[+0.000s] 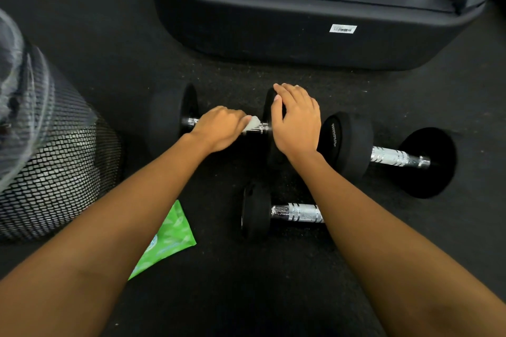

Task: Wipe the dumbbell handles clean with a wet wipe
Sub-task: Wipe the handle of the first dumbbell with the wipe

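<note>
Wiping: first dumbbell point(169, 115) lies on floor point(246, 295) | left hand point(219, 131) clenches wet wipe point(253, 122) round its handle point(191, 121) | right hand point(297, 120) flat, fingers relaxed, steadying end weight point(267, 109) | risk: dumbbell could roll if that palm lifts; bunched wipe may skip knurling

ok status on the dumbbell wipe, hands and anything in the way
Left hand grips wet wipe on far dumbbell handle. Right hand rests flat on its end weight. Nothing blocking; right dumbbell, near dumbbell lie apart.
</note>
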The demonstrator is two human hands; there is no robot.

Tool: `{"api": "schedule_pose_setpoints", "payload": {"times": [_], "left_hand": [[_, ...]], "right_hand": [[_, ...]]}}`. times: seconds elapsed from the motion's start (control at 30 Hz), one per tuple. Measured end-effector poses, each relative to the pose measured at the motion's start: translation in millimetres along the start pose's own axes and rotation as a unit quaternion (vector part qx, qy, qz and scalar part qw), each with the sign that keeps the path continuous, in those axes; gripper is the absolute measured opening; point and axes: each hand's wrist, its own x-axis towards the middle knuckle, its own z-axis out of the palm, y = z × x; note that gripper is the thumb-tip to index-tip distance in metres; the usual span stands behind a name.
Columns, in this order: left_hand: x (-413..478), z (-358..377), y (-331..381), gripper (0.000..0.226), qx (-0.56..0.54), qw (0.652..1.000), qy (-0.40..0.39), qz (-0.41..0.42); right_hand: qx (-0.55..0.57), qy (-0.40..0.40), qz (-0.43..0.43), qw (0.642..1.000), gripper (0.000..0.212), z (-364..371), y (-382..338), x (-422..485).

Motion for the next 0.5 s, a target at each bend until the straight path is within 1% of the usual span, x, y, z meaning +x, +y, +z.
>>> {"api": "schedule_pose_setpoints", "payload": {"times": [0.1,0.13,0.17,0.27,0.33,0.43,0.5], "left_hand": [[11.6,-1.4,14.6,0.048,0.009,0.998,-0.036,-0.054],[13.7,-1.2,19.2,0.047,0.007,0.997,-0.043,-0.058],[14.4,-0.3,22.2,0.044,0.001,0.998,-0.041,-0.048],[9.3,2.5,19.0,0.036,-0.042,0.999,-0.015,0.018],[5.6,2.6,9.5,0.036,-0.058,0.998,-0.022,0.032],[5.4,-0.7,1.7,0.039,-0.046,0.998,-0.040,-0.013],[9.3,-4.0,9.3,0.038,-0.017,0.997,-0.057,-0.039]], "right_hand": [[0.002,0.005,-0.002,1.000,0.040,0.4,0.2,0.4],[0.005,0.008,-0.003,1.000,0.041,0.9,0.5,0.6],[0.008,0.009,-0.004,1.000,0.041,0.9,0.6,0.8],[0.008,0.006,-0.004,1.000,0.042,0.8,0.8,1.3],[0.008,0.005,-0.005,1.000,0.041,0.9,0.6,0.9],[0.008,0.009,-0.006,1.000,0.042,1.7,0.9,0.5],[0.006,0.011,-0.006,1.000,0.044,2.1,1.2,0.3]]}}
